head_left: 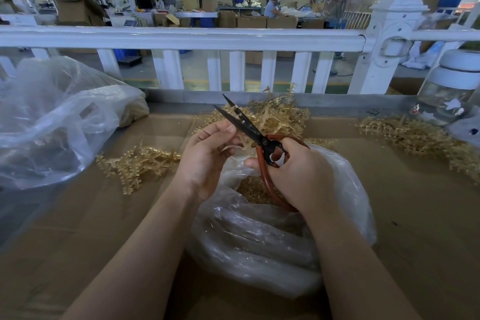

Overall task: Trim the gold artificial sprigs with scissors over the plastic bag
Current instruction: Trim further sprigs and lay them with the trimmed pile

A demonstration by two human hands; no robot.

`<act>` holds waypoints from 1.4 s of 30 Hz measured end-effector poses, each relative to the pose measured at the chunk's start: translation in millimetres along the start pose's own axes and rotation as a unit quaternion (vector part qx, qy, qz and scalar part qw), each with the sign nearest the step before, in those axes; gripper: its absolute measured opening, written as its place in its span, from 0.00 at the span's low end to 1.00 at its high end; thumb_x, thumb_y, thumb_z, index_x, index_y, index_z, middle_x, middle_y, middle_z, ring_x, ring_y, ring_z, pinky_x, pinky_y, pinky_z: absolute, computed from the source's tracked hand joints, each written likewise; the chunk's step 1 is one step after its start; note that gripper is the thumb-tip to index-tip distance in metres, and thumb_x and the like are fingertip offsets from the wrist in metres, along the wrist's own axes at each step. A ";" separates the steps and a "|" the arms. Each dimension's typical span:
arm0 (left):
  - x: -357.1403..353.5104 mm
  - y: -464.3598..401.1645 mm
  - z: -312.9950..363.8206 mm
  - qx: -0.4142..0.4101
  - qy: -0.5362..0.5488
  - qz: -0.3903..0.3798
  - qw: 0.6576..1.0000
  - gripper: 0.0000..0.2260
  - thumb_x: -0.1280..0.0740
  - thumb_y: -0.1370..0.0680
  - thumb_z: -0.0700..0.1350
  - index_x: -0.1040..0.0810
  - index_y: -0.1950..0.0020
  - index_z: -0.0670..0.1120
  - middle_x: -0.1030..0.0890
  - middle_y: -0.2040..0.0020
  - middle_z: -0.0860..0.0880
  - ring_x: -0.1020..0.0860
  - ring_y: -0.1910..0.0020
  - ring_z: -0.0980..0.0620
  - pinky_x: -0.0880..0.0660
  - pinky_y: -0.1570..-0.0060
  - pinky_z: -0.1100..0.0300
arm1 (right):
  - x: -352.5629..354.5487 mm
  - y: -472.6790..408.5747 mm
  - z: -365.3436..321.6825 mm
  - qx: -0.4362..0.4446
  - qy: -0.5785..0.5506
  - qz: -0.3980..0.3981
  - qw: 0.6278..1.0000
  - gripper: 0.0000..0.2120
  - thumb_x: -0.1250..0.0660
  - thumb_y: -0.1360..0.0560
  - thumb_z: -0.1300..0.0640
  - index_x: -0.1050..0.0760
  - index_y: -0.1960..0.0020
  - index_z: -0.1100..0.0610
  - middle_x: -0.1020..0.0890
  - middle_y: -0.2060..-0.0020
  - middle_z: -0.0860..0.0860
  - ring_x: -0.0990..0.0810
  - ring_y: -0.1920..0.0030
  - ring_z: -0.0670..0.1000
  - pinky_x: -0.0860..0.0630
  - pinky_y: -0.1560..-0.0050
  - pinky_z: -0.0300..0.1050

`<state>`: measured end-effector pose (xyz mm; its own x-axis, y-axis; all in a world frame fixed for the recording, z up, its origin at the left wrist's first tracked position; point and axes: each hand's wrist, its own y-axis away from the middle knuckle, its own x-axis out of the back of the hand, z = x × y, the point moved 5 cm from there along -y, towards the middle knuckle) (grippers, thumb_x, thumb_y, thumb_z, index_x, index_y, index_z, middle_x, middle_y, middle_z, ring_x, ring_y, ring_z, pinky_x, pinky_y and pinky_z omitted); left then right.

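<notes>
1. Right hand (298, 171): fingers curled through the red loop handles of the scissors (249, 130), gripping them. Black blades parted, tips pointing up and away toward the fence (181, 39).

2. Left hand (207, 156): thumb and fingertips pinched together on a pale gold sprig (240, 141), just beside the lower blade. The piece is small and mostly hidden by the fingers; whether it sits between the blades cannot be told.

3. Bag (259, 236): clear plastic, crumpled, mouth open, directly under both hands. Gold trimmings (253, 191) lie inside it, seen through the opening between the wrists.

4. Sprigs, 3 loose heaps on the cardboard (104, 215): left heap (135, 163) just beside the left wrist; middle heap (280, 114) behind the scissors, against the far edge; right heap (415, 138) well apart from the hands, spreading toward the right edge.

5. Big bag (52, 117): clear plastic, large, at far left, partly filled with pale material at its far end.

6. Jar (452, 86): clear glass, white lid, at far right near the right heap.

7. Fence: white railing with post, running along the back of the worktop. Beyond it a workshop floor with cartons, and a person (272, 6) seated at a distant table.
</notes>
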<state>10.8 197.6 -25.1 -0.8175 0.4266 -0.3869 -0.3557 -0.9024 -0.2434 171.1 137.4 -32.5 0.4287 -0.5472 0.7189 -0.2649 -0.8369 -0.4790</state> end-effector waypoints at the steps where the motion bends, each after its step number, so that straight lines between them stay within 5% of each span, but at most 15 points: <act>1: 1.3 -0.1 1.0 -0.004 0.002 0.004 1.000 0.03 0.31 0.27 0.42 0.19 0.55 0.46 0.20 0.63 0.52 0.25 0.62 0.56 0.30 0.57 0.63 | -0.5 0.0 0.0 0.001 -0.002 -0.002 1.000 0.35 0.46 0.41 0.16 0.27 0.60 0.47 0.25 0.69 0.37 0.27 0.67 0.37 0.32 0.67 0.33; 8: 4.8 -0.7 1.9 -0.005 0.003 0.004 1.000 0.06 0.30 0.28 0.41 0.15 0.63 0.48 0.22 0.68 0.54 0.29 0.67 0.58 0.29 0.63 0.68 | -3.1 0.8 -1.2 0.002 -0.049 -0.033 0.998 0.37 0.45 0.43 0.16 0.24 0.58 0.47 0.23 0.68 0.39 0.25 0.66 0.38 0.33 0.68 0.35; 16: 9.5 -2.2 -0.3 -0.027 -0.044 0.040 0.998 0.05 0.29 0.27 0.41 0.20 0.56 0.40 0.23 0.68 0.50 0.27 0.68 0.56 0.25 0.61 0.66 | -5.8 0.3 0.3 -0.015 -0.058 -0.056 0.997 0.39 0.46 0.45 0.15 0.22 0.55 0.45 0.21 0.67 0.39 0.23 0.65 0.39 0.29 0.67 0.38; 22: 10.3 -4.1 1.3 -0.050 -0.106 0.080 0.990 0.10 0.32 0.22 0.37 0.24 0.64 0.42 0.26 0.71 0.49 0.30 0.70 0.55 0.28 0.65 0.67 | -5.7 1.2 1.6 -0.006 -0.033 -0.051 0.998 0.34 0.40 0.40 0.18 0.22 0.57 0.47 0.21 0.70 0.41 0.23 0.67 0.40 0.24 0.65 0.39; 27: 9.2 -3.6 0.9 -0.054 -0.120 0.081 0.988 0.05 0.34 0.21 0.37 0.23 0.54 0.36 0.28 0.70 0.47 0.32 0.71 0.55 0.30 0.65 0.66 | -7.1 1.4 -1.3 -0.004 0.002 -0.060 0.998 0.33 0.40 0.38 0.19 0.22 0.52 0.45 0.19 0.64 0.41 0.22 0.62 0.41 0.23 0.60 0.41; 36: 10.3 -3.5 0.5 -0.047 -0.135 0.116 0.983 0.06 0.35 0.21 0.36 0.23 0.58 0.39 0.27 0.71 0.49 0.30 0.71 0.55 0.28 0.66 0.65 | 1.1 2.9 -4.9 0.006 0.023 -0.017 1.000 0.32 0.39 0.36 0.20 0.24 0.49 0.45 0.23 0.59 0.37 0.27 0.58 0.41 0.34 0.64 0.34; 42: 17.8 -2.7 -3.1 -0.023 -0.112 0.160 0.980 0.06 0.37 0.21 0.37 0.24 0.57 0.39 0.26 0.70 0.49 0.30 0.70 0.54 0.28 0.65 0.63 | 1.3 4.2 -4.2 0.004 0.012 -0.024 1.000 0.30 0.38 0.34 0.22 0.24 0.50 0.47 0.23 0.62 0.38 0.26 0.61 0.41 0.32 0.64 0.34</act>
<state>-1.4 207.9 -34.1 -0.9645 0.0926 -0.2473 -0.0473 -0.9819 -0.1832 166.9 133.2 -31.4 0.4198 -0.5072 0.7527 -0.2379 -0.8618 -0.4480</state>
